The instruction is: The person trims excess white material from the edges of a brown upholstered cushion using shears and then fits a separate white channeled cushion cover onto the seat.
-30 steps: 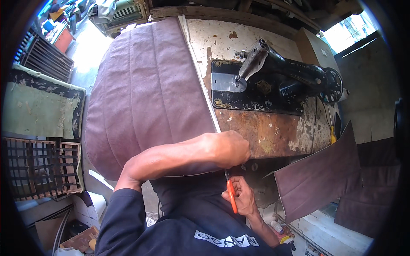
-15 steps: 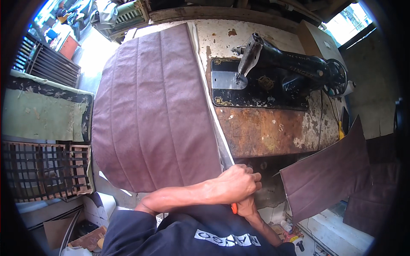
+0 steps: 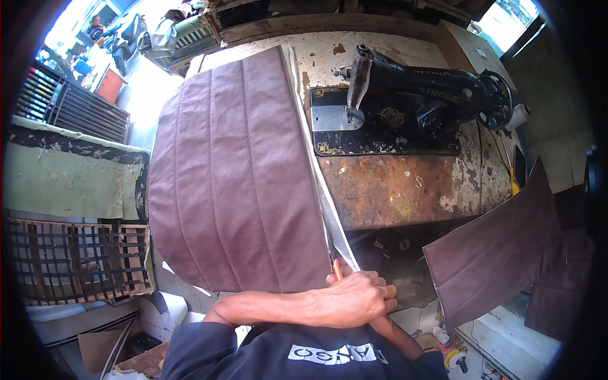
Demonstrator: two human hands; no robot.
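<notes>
My left hand (image 3: 364, 294) is closed on the end of a white strip (image 3: 346, 247) along the right edge of a quilted maroon fabric panel (image 3: 228, 171), at the bottom of the view. My right hand (image 3: 333, 278) is mostly hidden beneath it, holding orange-handled scissors (image 3: 338, 268) upright at that edge, between panel and strip. The panel lies over the left part of the worn table (image 3: 380, 190) and reaches past its near edge. A black sewing machine (image 3: 418, 101) stands on the table to the right of the panel.
More maroon pieces (image 3: 491, 253) hang at the right below the table. At the left are a green-covered frame (image 3: 69, 174) and a wooden webbed frame (image 3: 76, 258). A wooden box (image 3: 468, 47) is at the back right. A person (image 3: 97, 25) is far off at the upper left.
My left hand has moved down and slightly right, drawing the white strip away from the panel. The scissors have shifted up into the gap and are now partly covered by my left hand.
</notes>
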